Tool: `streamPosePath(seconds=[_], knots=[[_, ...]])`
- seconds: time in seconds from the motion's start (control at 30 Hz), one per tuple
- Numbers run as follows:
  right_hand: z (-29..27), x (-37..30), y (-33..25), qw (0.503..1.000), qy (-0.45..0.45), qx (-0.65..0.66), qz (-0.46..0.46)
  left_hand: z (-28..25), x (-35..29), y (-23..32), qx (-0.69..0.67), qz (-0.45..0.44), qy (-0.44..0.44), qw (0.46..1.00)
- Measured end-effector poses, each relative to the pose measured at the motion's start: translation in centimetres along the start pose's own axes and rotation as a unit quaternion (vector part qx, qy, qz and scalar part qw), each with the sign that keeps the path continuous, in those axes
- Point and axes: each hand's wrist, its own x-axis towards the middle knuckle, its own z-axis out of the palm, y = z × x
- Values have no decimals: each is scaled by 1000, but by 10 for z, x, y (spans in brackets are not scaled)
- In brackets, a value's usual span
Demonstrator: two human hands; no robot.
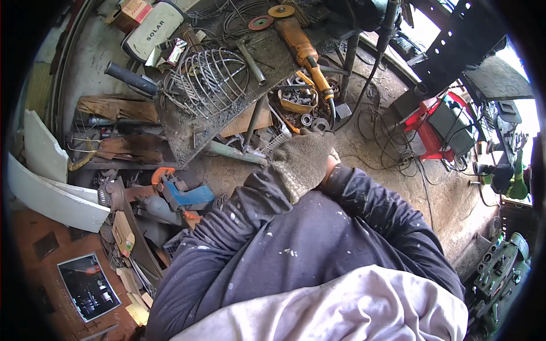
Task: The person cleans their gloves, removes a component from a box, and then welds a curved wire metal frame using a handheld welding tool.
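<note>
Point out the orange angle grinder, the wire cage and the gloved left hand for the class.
orange angle grinder [302, 48], head view, on the middle of its body.
wire cage [211, 77], head view, on its curved wires.
gloved left hand [302, 159], head view, on the glove's back.

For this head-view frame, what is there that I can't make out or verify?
- Right hand: almost wholly hidden behind the gloved left hand; its grip cannot be told.
- Whatever the hands hold: covered by the glove.
- Parts in the yellow tray under the metal table: too small to identify.
- Machine at lower right: cut off by the fisheye rim.
- Orange angle grinder: cord end lost among the clutter.
</note>
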Motion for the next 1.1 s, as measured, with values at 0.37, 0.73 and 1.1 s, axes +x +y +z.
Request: streamPosePath(seconds=[0.37,0.73,1.1], knots=[[31,19,27,996,-74,-9,-57,30,28,-53,-344,-204,-188,897],[22,44,7,992,44,119,20,5,-3,-48,100,75,16,992],[-6,108,-43,957,42,136,253,-52,-88,-214,-77,-162,495,850]])
